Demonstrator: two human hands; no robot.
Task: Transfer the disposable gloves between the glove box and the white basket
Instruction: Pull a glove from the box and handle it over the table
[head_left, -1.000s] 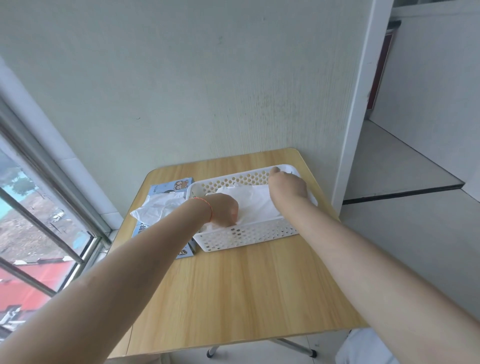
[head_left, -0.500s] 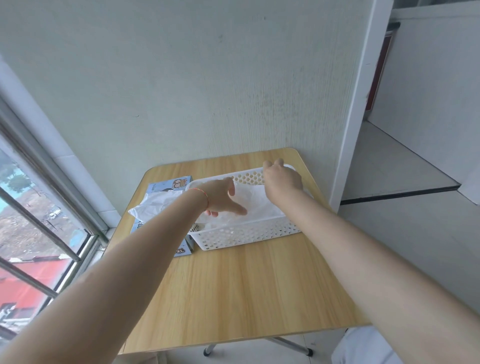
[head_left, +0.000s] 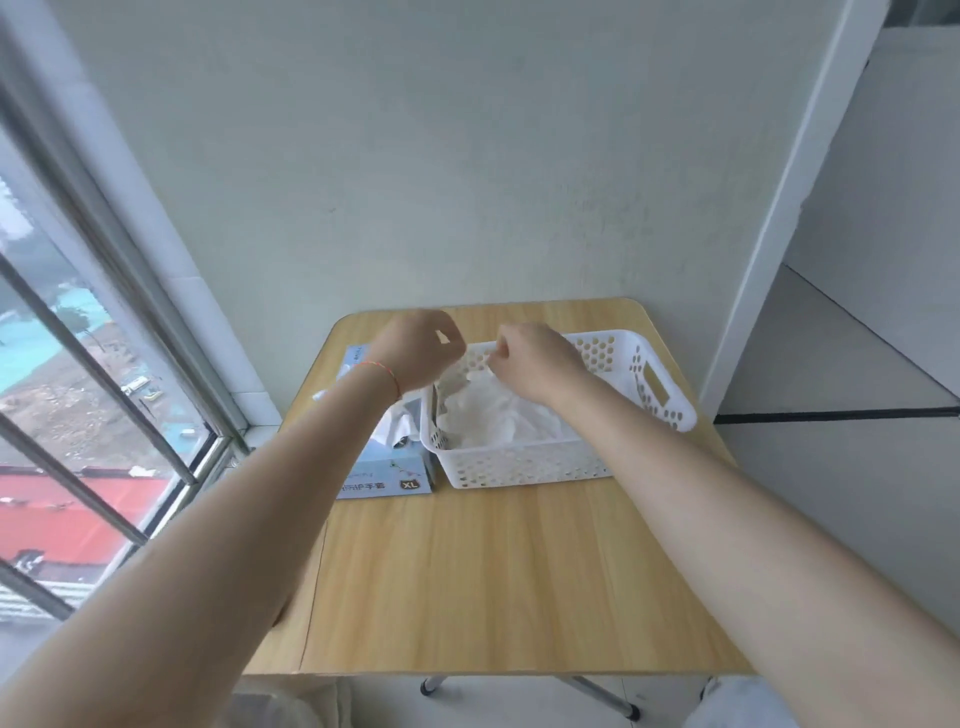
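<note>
Lifting from the white basket (head_left: 540, 467), the right hand (head_left: 535, 358) pinches a disposable glove (head_left: 488, 415): flimsy, weightless, clingy film, best taken at its cuff. Left hand (head_left: 415, 353) hovers curled above the glove box (head_left: 384, 467) beside the basket; whether it grips film, I cannot tell.

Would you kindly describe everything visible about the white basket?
The white basket is a rectangular plastic tray with perforated walls and a slot handle in its right end. It stands upright on the wooden table, against the glove box on its left. Crumpled translucent gloves lie inside; the right hand pinches one above it.
</note>
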